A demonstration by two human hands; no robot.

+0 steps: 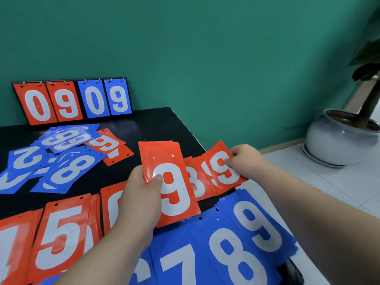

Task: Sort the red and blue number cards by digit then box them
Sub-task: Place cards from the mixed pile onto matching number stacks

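Two hands work the red cards: my left hand (141,198) grips a small stack of red 9 cards (174,192), thumb on its face, and my right hand (246,159) pinches one further red 9 card (225,169) just beside it. One red 8 card (195,182) lies between my hands. Three blue piles (236,254), 7, 8 and 9, lie nearer me. Four cards hang on the scoreboard (72,99) beyond my left hand.

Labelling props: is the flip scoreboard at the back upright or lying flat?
Upright. The scoreboard stands at the far edge of the table against the green wall, showing 0 9 0 9.
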